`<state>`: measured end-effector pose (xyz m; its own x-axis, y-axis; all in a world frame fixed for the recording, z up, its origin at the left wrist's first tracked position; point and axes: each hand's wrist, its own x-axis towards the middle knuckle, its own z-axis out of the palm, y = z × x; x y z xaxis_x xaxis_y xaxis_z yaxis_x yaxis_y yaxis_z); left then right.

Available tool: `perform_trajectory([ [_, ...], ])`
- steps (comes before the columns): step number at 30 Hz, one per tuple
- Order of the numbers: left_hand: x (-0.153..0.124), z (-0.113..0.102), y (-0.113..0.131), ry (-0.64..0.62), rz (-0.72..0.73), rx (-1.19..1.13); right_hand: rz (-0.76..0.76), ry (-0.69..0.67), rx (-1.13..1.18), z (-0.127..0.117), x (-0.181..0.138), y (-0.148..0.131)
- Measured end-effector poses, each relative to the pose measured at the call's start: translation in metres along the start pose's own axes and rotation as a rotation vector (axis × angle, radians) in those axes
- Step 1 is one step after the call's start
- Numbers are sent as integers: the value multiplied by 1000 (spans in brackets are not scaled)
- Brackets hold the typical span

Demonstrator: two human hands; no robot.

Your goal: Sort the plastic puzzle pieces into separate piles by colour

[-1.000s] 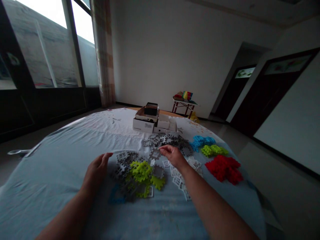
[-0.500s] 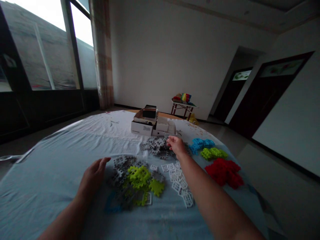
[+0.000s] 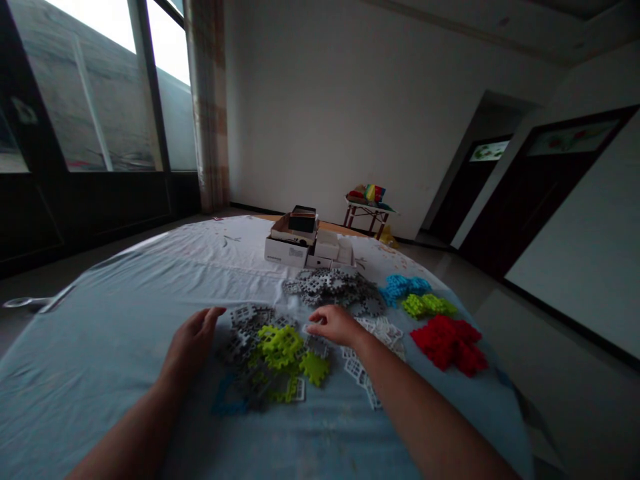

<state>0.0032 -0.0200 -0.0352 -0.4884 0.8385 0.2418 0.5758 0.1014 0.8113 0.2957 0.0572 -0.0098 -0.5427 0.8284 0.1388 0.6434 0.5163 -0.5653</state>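
Note:
My left hand [image 3: 193, 340] rests at the left edge of a mixed pile, fingers stretched out, with nothing seen in it. Dark grey toothed plastic building pieces [image 3: 245, 347] and lime-green ones [image 3: 280, 347] make up that pile. At its right side my right hand [image 3: 337, 325] hovers with fingers bent and slightly apart. Its fingertips are beside a small white window-shaped piece [image 3: 307, 329] and above a grey piece [image 3: 317, 345]; whether they touch is unclear. White lattice pieces [image 3: 357, 370] lie partly hidden under my right forearm.
Beyond my hands is a grey heap of pieces [image 3: 335, 287]. Blue [image 3: 405, 285], lime-green [image 3: 429, 305] and red [image 3: 450, 343] heaps line the right side. White boxes [image 3: 286, 252] stand farther back on the cloth-covered round table [image 3: 150, 287].
My right hand has come back from the grey heap, toward me and left, to the right side of the mixed pile. My left hand has stayed nearly in place.

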Motion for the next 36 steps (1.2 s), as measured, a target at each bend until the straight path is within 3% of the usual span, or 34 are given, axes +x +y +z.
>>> perform_trajectory([
  [13, 1, -1, -3, 3, 12, 33, 3, 94, -349, 8, 0, -14],
  [19, -1, -3, 0, -4, 0, 20, 17, 190, -350, -26, -14, -6],
  [24, -5, -5, 9, -29, -42, 5, -7, 318, -216, -61, -46, 20],
  [29, -4, -5, 10, -42, -25, -7, 63, 445, -166, -65, -64, 36],
  [32, -2, -4, 6, -27, -20, -4, 7, 367, -102, -54, -68, 21],
  [36, -2, -4, 4, -17, -19, 11, -172, 131, -107, -36, -68, -9],
])
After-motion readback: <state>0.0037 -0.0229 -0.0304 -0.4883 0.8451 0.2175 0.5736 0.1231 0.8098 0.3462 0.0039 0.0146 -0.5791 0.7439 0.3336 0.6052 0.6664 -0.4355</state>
